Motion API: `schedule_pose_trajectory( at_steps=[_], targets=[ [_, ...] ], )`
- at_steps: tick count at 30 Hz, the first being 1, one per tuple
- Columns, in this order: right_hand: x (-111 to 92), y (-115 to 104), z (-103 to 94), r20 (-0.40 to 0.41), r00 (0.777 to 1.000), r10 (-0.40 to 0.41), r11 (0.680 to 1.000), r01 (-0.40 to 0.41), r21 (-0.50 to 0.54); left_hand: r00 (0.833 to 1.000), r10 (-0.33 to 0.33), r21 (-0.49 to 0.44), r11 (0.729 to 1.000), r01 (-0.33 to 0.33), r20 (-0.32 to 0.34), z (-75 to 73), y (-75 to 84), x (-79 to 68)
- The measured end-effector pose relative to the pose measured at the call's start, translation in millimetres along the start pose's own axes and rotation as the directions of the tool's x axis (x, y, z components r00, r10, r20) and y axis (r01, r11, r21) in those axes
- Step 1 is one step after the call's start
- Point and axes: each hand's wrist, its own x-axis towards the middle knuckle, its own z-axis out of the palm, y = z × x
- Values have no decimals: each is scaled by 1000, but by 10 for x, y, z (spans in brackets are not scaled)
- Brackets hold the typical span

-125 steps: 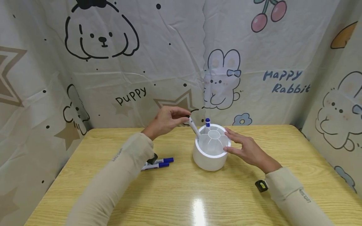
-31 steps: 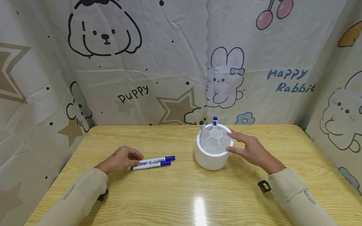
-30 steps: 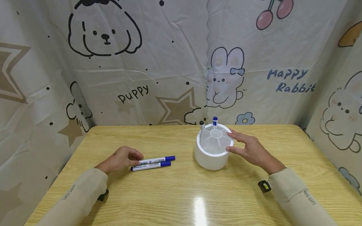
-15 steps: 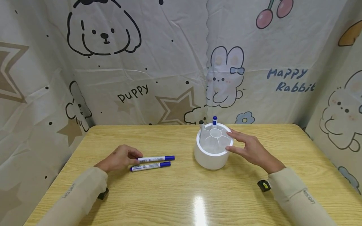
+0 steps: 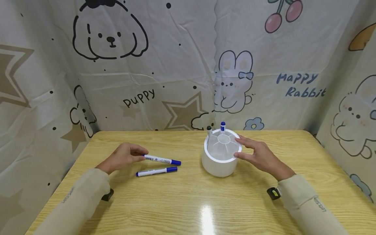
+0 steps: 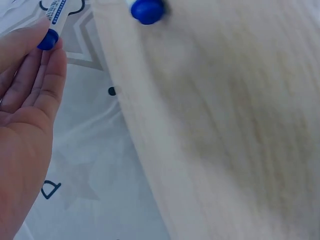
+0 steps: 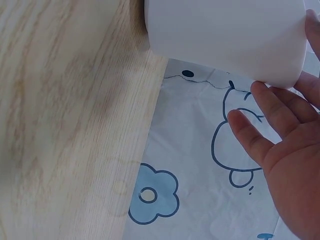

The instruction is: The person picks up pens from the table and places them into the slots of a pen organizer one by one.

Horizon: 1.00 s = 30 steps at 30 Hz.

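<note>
My left hand point(image 5: 124, 157) pinches the rear end of a white marker point(image 5: 158, 159) with a blue cap, between thumb and fingertips. That marker slants, its held end raised and its cap low over the table. Just in front lies a second blue-capped marker point(image 5: 157, 171); its blue end point(image 6: 147, 10) shows in the left wrist view. My right hand point(image 5: 259, 157) rests with extended fingers and thumb against the right side of a round white pen holder point(image 5: 219, 168). Inside the holder stand a black-topped marker point(image 5: 209, 130) and a blue-topped marker point(image 5: 223, 126).
The pen holder has several compartments around a round centre. A wood-grain table point(image 5: 176, 202) carries everything, and a printed cloth point(image 5: 182, 65) hangs behind its back edge and along the sides.
The black-topped marker, earlier in my left hand, stands in the holder. My left hand went to the markers on the table and has lifted the rear one's end, apart from the other.
</note>
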Motion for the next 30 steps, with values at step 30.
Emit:
schedule_pose_trajectory(
  at_steps=[30],
  targets=[
    [1, -5, -1, 26, 999, 35, 999, -35, -6, 988, 30, -187, 981, -58, -151, -60, 368, 220]
  ],
)
